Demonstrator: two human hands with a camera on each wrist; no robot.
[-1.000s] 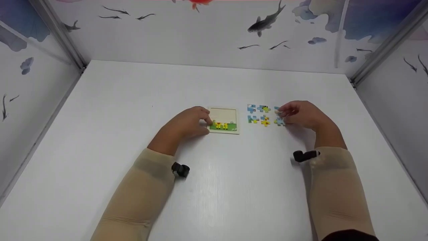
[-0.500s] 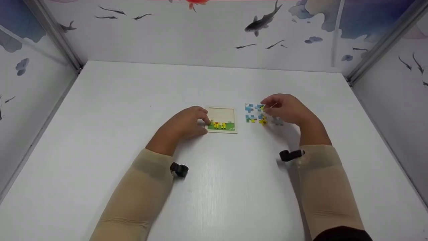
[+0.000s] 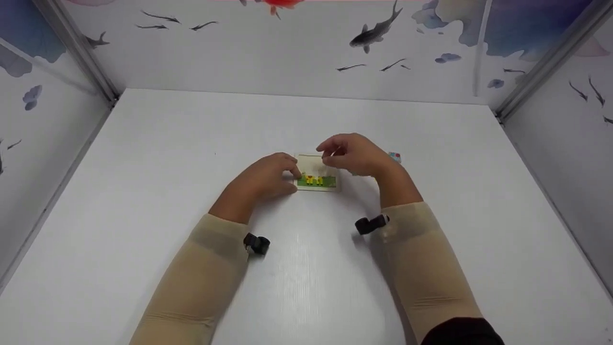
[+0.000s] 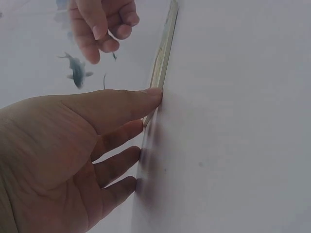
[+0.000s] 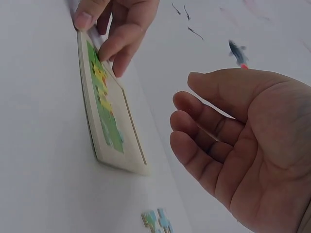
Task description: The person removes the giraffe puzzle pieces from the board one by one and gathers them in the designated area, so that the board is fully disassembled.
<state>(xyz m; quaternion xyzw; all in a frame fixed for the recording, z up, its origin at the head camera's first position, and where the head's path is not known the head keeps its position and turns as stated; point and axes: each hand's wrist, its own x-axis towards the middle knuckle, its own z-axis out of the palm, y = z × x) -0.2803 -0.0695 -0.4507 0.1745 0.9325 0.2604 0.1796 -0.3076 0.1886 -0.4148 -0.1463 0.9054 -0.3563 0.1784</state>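
Note:
A small wooden jigsaw tray [image 3: 318,188] lies flat on the white table, its bottom strip filled with green and yellow picture. The upper part shows bare wood. My left hand [image 3: 268,176] holds the tray by its left side. In the left wrist view its thumb presses the near edge, while the right wrist view shows a finger on the green strip. My right hand [image 3: 357,154] hovers over the tray's upper right, fingers loosely bent. The right wrist view shows nothing between its thumb [image 5: 218,87] and fingertips. A loose jigsaw piece [image 3: 394,156] shows behind the right wrist.
More loose jigsaw pieces [image 5: 156,221] lie to the right of the tray, mostly hidden by my right hand in the head view. White walls [image 3: 268,57] printed with fish close off the back and sides of the table [image 3: 191,129].
My right hand has moved left from the loose jigsaw pieces to above the jigsaw tray, now covering most of the pieces. The left hand has stayed at the tray's left side.

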